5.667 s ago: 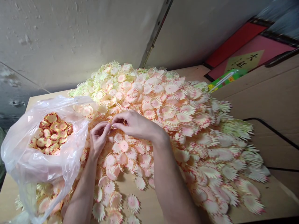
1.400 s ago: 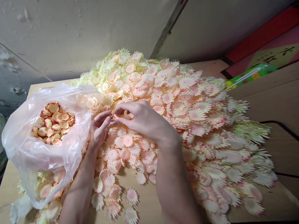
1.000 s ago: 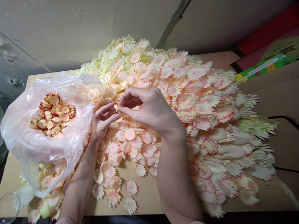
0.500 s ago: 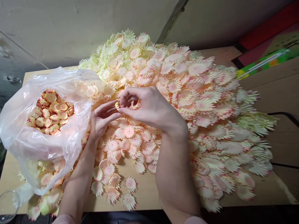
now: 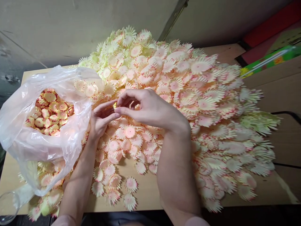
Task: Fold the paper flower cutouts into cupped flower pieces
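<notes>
My right hand (image 5: 150,108) is pinching a small yellow petal disc (image 5: 115,104) between thumb and bent fingers. Most of that disc is hidden by the fingers. Close against it is my left hand (image 5: 102,117), cupped, its thumb and fingers apart on either side of the disc. Both hands hover over a large heap of artificial flower petal discs (image 5: 130,131), pale pink and cream with red-tipped fringes. To the left, a translucent plastic bag (image 5: 72,131) gapes around many smaller, curled yellow discs (image 5: 50,114) with red edges.
Loose petal discs lie along the front of the wooden table (image 5: 145,194). A clear glass-like vessel (image 5: 9,204) is at the lower left corner. On the right are a cardboard box (image 5: 279,88), a green packet (image 5: 279,59) and a black cable (image 5: 287,113). A wall rises behind.
My right hand has shifted slightly left with the yellow petal disc, closer to my left hand's fingers. My left hand has hardly moved. The view has tilted a little.
</notes>
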### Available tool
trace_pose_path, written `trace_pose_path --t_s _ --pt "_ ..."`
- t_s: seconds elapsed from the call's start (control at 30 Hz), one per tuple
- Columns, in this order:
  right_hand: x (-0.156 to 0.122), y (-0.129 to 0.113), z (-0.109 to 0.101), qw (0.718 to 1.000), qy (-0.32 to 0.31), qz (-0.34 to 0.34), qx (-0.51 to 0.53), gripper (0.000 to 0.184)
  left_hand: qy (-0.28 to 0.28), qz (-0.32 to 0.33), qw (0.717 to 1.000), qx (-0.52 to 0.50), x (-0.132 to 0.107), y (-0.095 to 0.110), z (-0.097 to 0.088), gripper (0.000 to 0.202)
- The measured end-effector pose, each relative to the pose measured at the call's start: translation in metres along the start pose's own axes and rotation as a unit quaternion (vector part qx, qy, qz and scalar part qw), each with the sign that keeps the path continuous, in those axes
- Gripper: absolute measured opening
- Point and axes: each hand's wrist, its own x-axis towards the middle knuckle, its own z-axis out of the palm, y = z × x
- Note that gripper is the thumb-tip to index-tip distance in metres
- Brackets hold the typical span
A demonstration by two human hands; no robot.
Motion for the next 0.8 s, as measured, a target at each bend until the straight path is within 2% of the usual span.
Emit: trace_pose_path --t_s 0.47,0.8 --pt "0.0002 0.0058 -0.0011 0.997 -0.019 0.001 0.081 0.004 -0.01 -0.016 1.0 -0.009 -0.0001 -0.0014 -0.0019 0.042" --pt "0.0004 0.0071 -0.001 0.999 0.04 -0.008 0.031 0.008 -0.005 -0.004 1.0 -0.005 -0.0005 0.0014 0.0002 0.039"
